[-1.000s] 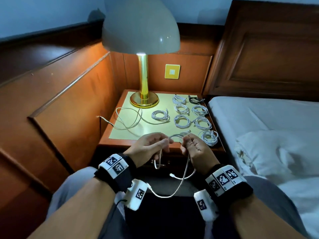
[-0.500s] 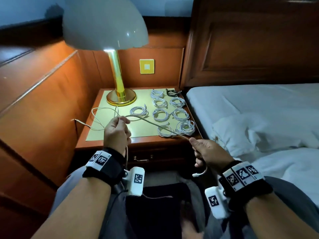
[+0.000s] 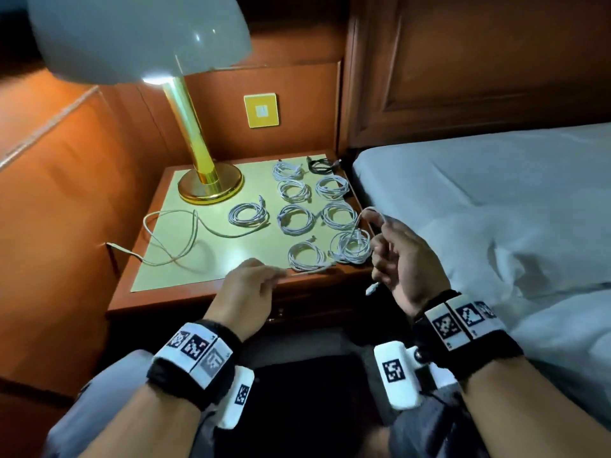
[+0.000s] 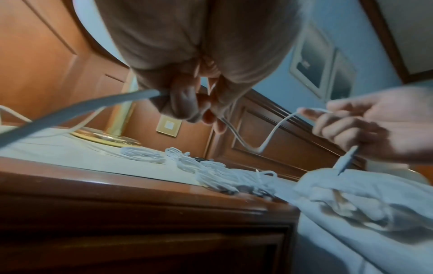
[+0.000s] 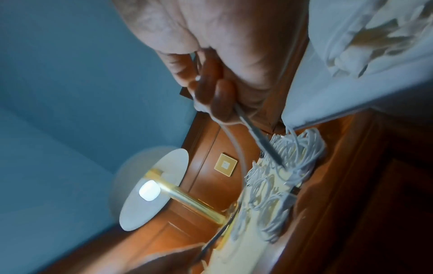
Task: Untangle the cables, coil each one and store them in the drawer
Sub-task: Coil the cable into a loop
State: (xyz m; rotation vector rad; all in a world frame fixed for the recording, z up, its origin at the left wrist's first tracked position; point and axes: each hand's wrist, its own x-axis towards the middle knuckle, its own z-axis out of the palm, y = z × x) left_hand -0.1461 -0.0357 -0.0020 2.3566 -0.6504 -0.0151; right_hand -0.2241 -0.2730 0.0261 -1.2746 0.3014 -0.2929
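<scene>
Both hands pinch one loose white cable (image 3: 185, 236) near the lamp (image 3: 205, 180): left hand (image 3: 248, 285) mid-length, right hand (image 3: 401, 256) near its plug.

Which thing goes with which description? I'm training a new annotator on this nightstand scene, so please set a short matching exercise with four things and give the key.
Things:
1. loose white cable
2. black coil
3. lamp
4. right hand

Descriptions:
A. at the back right corner of the nightstand
B. uncoiled, sprawled over the left part of the top
C. pinches a white cable end, plug hanging below it
D. gold base, standing at the back left

Pairs: 1-B, 2-A, 3-D, 4-C
</scene>
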